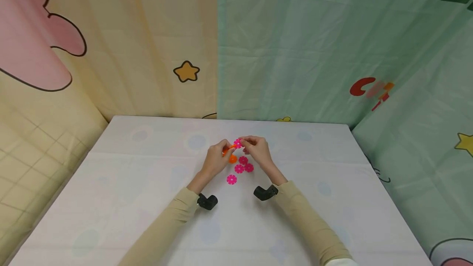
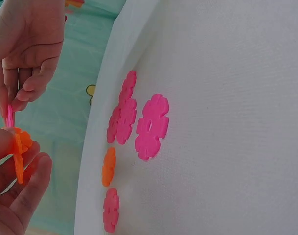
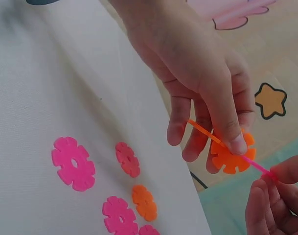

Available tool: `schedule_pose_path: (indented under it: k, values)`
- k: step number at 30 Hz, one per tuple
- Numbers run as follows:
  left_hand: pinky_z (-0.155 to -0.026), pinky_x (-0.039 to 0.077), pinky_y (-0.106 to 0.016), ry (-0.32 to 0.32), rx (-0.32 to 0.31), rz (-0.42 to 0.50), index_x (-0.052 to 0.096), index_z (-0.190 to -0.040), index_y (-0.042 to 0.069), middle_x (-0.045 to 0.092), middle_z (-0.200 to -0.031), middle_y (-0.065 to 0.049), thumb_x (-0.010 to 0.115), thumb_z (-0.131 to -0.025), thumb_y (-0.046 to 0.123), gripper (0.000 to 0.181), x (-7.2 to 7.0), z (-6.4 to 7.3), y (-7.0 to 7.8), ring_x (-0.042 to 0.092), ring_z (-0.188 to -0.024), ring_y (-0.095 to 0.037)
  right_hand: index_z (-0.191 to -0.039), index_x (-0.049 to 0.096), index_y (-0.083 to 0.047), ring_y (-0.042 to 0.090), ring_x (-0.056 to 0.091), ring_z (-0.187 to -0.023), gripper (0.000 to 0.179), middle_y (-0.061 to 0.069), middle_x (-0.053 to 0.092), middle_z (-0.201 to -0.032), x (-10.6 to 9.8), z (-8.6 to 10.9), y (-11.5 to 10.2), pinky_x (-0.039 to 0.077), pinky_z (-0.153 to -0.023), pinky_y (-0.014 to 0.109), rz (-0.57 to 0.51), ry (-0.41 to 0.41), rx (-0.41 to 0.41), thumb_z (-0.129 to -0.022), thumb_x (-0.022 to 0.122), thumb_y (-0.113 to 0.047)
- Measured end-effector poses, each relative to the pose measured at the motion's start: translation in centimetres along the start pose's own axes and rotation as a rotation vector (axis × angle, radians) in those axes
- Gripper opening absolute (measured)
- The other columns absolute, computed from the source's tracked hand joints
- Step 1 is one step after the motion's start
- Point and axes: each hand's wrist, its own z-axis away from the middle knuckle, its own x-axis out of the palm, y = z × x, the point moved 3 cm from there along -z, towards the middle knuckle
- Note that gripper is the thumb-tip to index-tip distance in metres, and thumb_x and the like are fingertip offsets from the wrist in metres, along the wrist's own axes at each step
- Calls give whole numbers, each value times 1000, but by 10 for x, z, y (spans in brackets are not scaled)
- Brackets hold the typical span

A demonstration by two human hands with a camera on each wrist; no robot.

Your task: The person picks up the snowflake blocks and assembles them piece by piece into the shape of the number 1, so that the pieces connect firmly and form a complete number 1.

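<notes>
My left hand (image 1: 216, 160) pinches two orange notched plastic discs, slotted together at an angle; one of them, an orange disc (image 3: 232, 164), faces the right wrist view under the thumb. Opposite it, my right hand (image 1: 258, 151) pinches a pink notched disc (image 1: 237, 143) by its edge. In the right wrist view the pink disc, seen edge-on, meets the orange one at its rim; how deep it sits in a slot I cannot tell. Below the hands lie several loose pink discs (image 1: 239, 169) and one loose orange disc (image 1: 233, 159).
A white cloth with pale dots covers the table (image 1: 155, 200). One pink disc (image 1: 231, 179) lies apart, nearer the person. Black wrist cameras (image 1: 265, 193) are strapped at both cuffs. Printed curtains (image 1: 281, 52) hang behind the table's far edge.
</notes>
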Motion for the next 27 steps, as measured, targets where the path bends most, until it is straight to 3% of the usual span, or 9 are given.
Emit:
schedule_pose_path:
  k: [6,16,24,27]
  values:
    - [-63,47,-16,-22,-43,28,63,-95,5,69,-83,-8,66,-91,15,12,0,-1,0,53,-67,-15,-111,69,-4,38,66,-81,24,18,70,-94,-3,-3,1,56,-67,24,5,5,-18,-93,62,-18]
    - [-66,49,-18,-8,-47,61,61,-105,6,70,-92,-11,67,-90,18,20,1,-1,2,59,-76,-18,-106,69,0,43,65,-82,23,20,70,-90,-4,-2,3,55,-63,22,-25,29,-26,-91,64,-17]
    - [-68,52,-23,-3,-93,35,61,-106,9,69,-90,-9,72,-87,25,28,2,-1,4,61,-79,-19,-101,72,-2,23,64,-70,22,16,72,-91,-3,1,3,52,-58,20,-50,63,2,-90,66,-20]
    - [-67,52,-25,13,-86,-5,62,-106,10,69,-88,-9,72,-86,26,28,1,0,4,62,-78,-20,-102,72,-2,24,65,-70,22,17,72,-91,-2,1,3,53,-58,21,-61,56,-8,-90,67,-21]
